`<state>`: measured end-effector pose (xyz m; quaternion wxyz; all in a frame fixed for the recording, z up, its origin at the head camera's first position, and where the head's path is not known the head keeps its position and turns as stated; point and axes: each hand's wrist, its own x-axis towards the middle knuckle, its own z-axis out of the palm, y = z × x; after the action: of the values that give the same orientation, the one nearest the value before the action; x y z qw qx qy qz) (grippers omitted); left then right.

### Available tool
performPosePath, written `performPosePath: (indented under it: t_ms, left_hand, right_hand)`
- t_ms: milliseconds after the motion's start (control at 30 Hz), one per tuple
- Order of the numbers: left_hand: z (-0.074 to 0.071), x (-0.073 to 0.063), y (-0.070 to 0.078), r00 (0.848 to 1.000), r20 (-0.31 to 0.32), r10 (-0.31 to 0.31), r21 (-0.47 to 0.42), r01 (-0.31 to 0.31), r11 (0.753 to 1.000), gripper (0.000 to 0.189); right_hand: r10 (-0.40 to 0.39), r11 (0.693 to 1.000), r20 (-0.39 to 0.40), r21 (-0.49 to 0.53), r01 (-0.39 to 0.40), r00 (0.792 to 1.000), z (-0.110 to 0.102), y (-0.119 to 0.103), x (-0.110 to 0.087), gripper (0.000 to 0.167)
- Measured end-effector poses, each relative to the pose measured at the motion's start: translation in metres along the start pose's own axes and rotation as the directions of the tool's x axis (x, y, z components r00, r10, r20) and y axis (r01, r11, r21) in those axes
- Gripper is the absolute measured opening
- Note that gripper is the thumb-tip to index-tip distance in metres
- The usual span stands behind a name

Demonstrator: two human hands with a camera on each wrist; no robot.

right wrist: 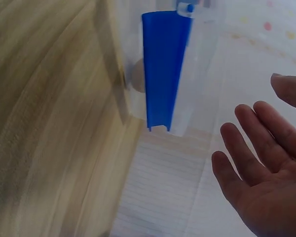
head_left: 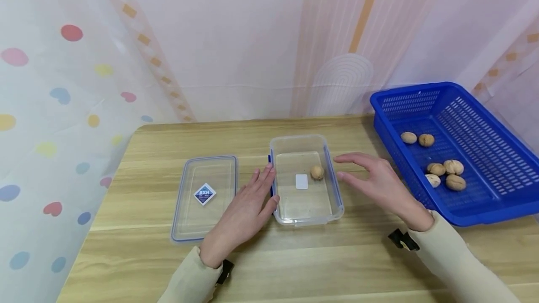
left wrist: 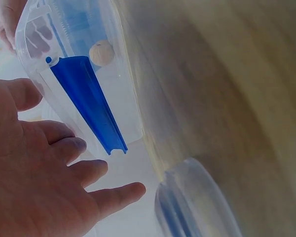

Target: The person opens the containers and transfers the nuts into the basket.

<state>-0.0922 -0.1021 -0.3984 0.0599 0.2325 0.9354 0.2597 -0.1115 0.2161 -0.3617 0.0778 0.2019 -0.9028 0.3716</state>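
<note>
A clear plastic food container [head_left: 305, 209] with blue side clips stands uncovered at mid-table, a single walnut [head_left: 317, 172] inside near its right wall. My left hand [head_left: 248, 200] lies along the container's left side, fingers extended and seeming to touch the rim. In the left wrist view a blue clip [left wrist: 86, 101] hangs down beside those fingers. Just off the container's right side is my right hand [head_left: 379, 183], thumb and fingers apart, holding nothing. The right wrist view shows another blue clip [right wrist: 163, 69] hanging a short way from the fingers.
The container's clear lid [head_left: 185, 214], with a blue seal and a diamond-shaped label, lies flat left of the container, partly behind my left hand. At the right, a blue plastic basket [head_left: 497, 153] holds several walnuts [head_left: 454, 167]. A patterned curtain [head_left: 244, 50] borders the table's back edge.
</note>
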Motion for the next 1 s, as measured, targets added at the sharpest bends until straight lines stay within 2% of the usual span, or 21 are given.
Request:
performPosePath:
  t_ms: [333, 533, 733, 1000]
  left_hand:
    - [0.002, 0.0, 0.001, 1.0, -0.006, 0.001, -0.003, -0.001, 1.0, 0.064]
    - [0.002, -0.001, 0.002, 1.0, -0.005, -0.005, -0.004, 0.005, 1.0, 0.065]
    - [0.003, -0.001, 0.002, 1.0, -0.012, -0.003, -0.001, 0.003, 1.0, 0.064]
    - [0.002, 0.0, 0.002, 1.0, -0.01, -0.003, -0.004, 0.003, 1.0, 0.064]
  right_hand:
    - [-0.052, 0.988, 0.127, -0.139, 0.07, 0.991, 0.014, 0.005, 0.02, 0.043]
    - [-0.08, 0.964, 0.203, -0.232, 0.127, 0.976, 0.023, 0.006, 0.03, 0.047]
    - [-0.036, 0.932, 0.249, -0.34, 0.123, 0.968, 0.031, 0.006, 0.036, 0.047]
    - [0.031, 0.917, 0.273, -0.391, 0.081, 0.962, 0.035, 0.002, 0.04, 0.049]
